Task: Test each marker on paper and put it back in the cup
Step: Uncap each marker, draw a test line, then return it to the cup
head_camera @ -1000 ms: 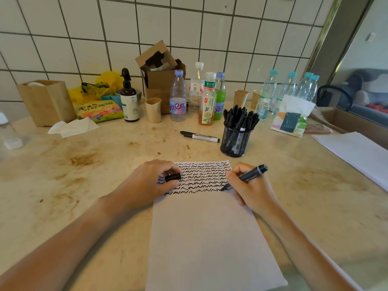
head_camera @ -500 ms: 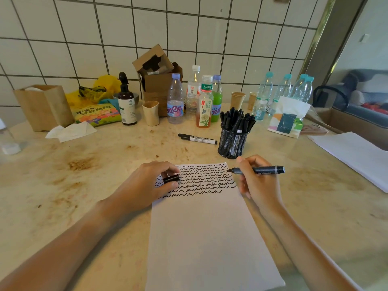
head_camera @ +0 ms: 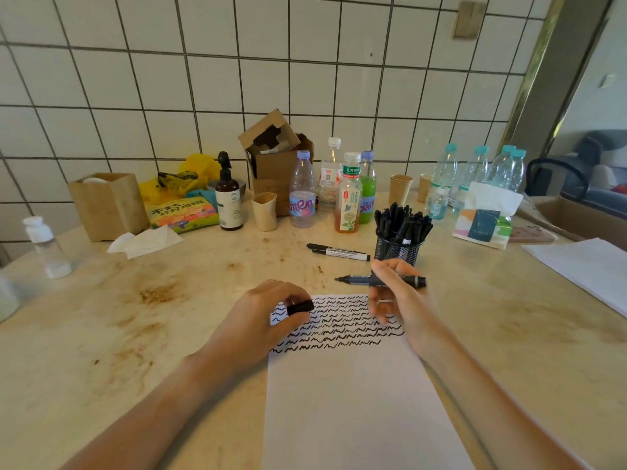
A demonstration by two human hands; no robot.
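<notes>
While the right hand (head_camera: 395, 293) pinches the light, rigid marker (head_camera: 380, 280) mid-barrel above the paper (head_camera: 356, 401), the left hand (head_camera: 268, 317) pinches its small, likely slippery cap (head_camera: 300, 307).

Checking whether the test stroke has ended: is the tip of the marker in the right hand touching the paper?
Apart. In the head view the marker lies level in the right hand, its tip over bare table beyond the paper.

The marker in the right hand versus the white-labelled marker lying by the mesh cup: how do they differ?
The held marker is uncapped, its tip bare; the lying marker is capped. The held marker is lifted above the paper in the right hand; the lying marker rests on the table. Both lie roughly level, tips pointing left.
</notes>
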